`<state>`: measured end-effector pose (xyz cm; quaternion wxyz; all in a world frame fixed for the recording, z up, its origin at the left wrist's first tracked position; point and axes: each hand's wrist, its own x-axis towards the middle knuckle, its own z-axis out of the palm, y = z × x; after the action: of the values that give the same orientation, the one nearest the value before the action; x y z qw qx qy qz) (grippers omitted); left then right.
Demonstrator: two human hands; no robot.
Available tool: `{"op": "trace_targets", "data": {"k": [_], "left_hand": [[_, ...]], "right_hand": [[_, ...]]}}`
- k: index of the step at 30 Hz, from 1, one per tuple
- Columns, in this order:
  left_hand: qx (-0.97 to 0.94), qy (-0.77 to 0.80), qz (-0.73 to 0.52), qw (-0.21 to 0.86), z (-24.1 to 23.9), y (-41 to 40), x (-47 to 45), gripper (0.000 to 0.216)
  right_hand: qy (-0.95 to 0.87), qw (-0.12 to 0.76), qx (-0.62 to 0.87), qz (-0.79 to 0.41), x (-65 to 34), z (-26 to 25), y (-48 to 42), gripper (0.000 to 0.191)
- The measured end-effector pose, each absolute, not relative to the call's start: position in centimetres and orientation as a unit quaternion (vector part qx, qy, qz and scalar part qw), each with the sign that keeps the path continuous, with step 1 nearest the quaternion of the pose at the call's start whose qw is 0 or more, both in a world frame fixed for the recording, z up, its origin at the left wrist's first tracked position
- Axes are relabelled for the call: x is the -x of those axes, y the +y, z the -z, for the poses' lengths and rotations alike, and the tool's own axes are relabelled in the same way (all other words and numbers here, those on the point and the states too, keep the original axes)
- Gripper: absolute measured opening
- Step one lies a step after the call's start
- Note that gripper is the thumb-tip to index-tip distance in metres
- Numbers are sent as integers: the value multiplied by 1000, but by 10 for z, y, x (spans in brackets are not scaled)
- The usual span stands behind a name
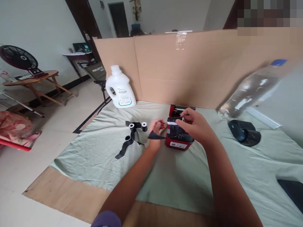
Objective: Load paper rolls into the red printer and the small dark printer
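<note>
A small red-and-black machine (180,144) that looks like a label printer stands on the cloth, its red-edged lid (174,110) raised behind. Over it, my right hand (195,124) grips a black ribbon piece (175,128) with a pale band near its top, between thumb and fingers. A dark ribbon tail (155,135) sticks out leftward across my left wrist. My left hand (156,126) is just left of the machine, fingers loosely bent and apart, with nothing visible in them. Several small rolls with white cores (144,126) and loose black ribbon strips (121,153) lie to the left.
A white jug (121,90) stands at the back left, before a cardboard panel (161,69). On the right are a large clear bottle (251,88) leaning on the panel, a black object (245,132) and a dark flat item (292,192). Cloth covers a wooden board (61,189).
</note>
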<state>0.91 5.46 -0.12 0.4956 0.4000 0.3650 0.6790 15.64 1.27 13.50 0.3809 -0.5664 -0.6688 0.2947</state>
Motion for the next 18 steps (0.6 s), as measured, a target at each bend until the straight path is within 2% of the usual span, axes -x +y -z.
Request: {"op": "trace_targets", "data": {"k": [3, 6, 10, 14, 18], "left_hand": [[-514, 360, -678, 383, -38, 47, 4, 25], [-707, 383, -535, 259, -88, 33, 4, 21], [-795, 442, -370, 189, -122, 18, -22, 41], [-771, 454, -370, 251, -114, 19, -46, 36], [-646, 404, -463, 453, -104, 33, -42, 34]], "right_hand": [[-654, 366, 611, -254, -186, -139, 12, 18], [-645, 367, 632, -224, -194, -140, 14, 19], [-636, 359, 648, -218, -189, -141, 11, 19], [-683, 328, 610, -232, -187, -141, 4, 16], [-729, 320, 522, -305, -196, -143, 6, 29]]}}
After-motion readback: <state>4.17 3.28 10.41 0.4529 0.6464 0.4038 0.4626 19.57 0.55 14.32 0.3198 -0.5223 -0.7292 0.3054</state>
